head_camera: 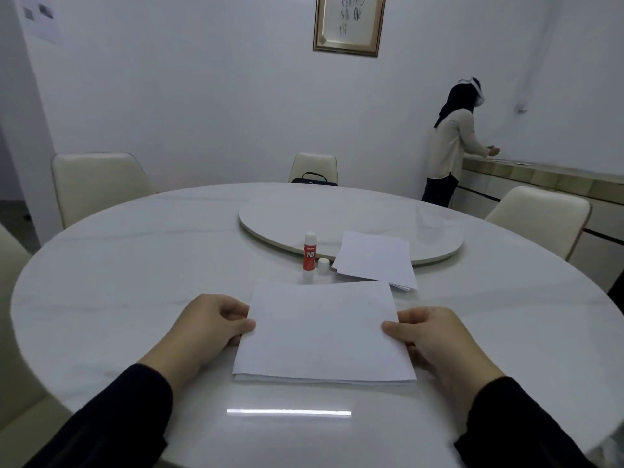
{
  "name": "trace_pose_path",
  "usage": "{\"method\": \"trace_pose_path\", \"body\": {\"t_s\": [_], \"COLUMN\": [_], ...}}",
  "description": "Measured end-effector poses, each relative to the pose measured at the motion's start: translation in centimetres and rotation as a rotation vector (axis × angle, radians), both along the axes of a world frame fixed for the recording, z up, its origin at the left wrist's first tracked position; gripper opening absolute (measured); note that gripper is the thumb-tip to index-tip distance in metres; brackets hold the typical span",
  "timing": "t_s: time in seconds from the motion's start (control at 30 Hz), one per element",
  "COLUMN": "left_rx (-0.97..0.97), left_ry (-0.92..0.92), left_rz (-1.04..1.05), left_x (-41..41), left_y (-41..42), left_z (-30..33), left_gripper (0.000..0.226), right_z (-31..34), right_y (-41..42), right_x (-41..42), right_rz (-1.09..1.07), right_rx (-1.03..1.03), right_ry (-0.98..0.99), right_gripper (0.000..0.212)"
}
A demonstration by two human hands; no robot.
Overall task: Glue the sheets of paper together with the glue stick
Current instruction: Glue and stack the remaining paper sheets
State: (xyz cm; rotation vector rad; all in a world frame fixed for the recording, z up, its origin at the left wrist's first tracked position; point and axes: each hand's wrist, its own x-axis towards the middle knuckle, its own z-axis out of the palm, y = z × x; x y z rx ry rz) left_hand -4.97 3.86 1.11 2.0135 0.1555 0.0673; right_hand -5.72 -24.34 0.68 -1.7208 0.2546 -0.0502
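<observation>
Both hands, left hand point(216, 324) and right hand point(430, 336), pinched the side edges of the near paper stack point(324, 332), and beyond its far edge the uncapped glue stick point(309, 251) stood upright, slightly nearer the left hand, its cap point(323, 265) and a second paper pile point(374, 260) just right of it.

Cream chairs point(98, 184) ring the round white table point(135, 265); a framed picture point(349, 23) hangs behind.

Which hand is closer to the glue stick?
Left. The left hand grips the sheets just below-left of the glue stick; the right hand is farther, below-right.
</observation>
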Motion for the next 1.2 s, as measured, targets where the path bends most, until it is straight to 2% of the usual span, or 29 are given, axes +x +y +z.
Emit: {"method": "trace_pose_path", "body": {"t_s": [0.53,1.03,1.2], "left_rx": [0.236,0.424,0.477], "left_ry": [-0.07,-0.209,-0.236], "left_rz": [-0.027,-0.061,-0.034], "left_x": [0.1,0.1,0.1], "left_y": [0.0,0.0,-0.2], "left_z": [-0.4,-0.8,-1.2], "left_gripper": [0.018,0.015,0.018], "right_z": [-0.6,-0.3,-0.4], "right_y": [-0.2,0.4,0.5], "right_x": [0.2,-0.1,0.1], "right_rz": [-0.031,-0.062,-0.076], "right_rx": [-0.122,-0.467,-0.547], "right_ry": [-0.01,-0.044,-0.008], "right_gripper": [0.007,0.011,0.022]}}
